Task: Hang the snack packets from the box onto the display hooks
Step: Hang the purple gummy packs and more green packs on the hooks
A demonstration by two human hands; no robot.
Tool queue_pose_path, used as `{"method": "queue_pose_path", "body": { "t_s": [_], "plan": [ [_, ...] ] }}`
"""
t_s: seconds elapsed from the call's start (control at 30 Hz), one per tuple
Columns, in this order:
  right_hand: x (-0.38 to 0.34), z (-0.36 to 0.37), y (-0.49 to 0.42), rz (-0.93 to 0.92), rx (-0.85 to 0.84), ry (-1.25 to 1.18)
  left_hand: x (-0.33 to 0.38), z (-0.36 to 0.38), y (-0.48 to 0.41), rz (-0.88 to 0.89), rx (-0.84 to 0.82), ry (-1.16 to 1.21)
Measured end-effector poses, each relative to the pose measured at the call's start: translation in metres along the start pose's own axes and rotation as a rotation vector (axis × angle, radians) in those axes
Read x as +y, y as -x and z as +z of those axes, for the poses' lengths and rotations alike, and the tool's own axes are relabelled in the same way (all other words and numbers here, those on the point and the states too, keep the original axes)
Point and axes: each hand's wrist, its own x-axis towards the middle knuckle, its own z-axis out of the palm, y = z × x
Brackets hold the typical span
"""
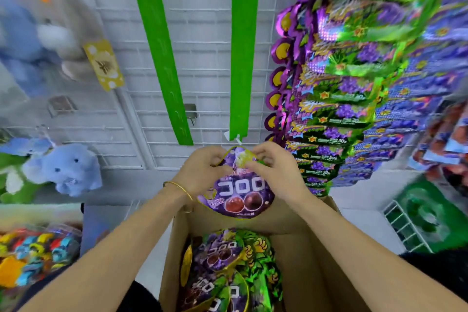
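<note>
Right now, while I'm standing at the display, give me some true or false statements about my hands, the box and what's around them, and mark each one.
1. The left hand and right hand both pinch the purple packet near its top. True.
2. The cardboard box is empty. False: several packets lie in it.
3. The purple packet hangs on the display. False: the hands hold it above the box.
4. A blue plush elephant is on the left. True.
5. The left wrist wears a gold bangle. True.
</note>
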Motion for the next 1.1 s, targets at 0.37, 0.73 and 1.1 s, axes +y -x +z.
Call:
{"method": "queue_pose_path", "body": {
  "t_s": [0.37, 0.73, 1.1],
  "plan": [
    [0.015, -0.002, -0.029, -0.090, 0.215, 0.041, 0.044, 0.000, -0.088, 0.109, 0.388, 0.166],
    [-0.002, 0.009, -0.071, -0.060, 0.188, 0.158, 0.052, -0.011, -0.085, 0.157, 0.246, -0.025],
    [0.006, 0.013, -0.068, -0.096, 0.134, 0.286, 0.052, -0.011, -0.083, 0.071, 0.253, -0.024]
  ]
}}
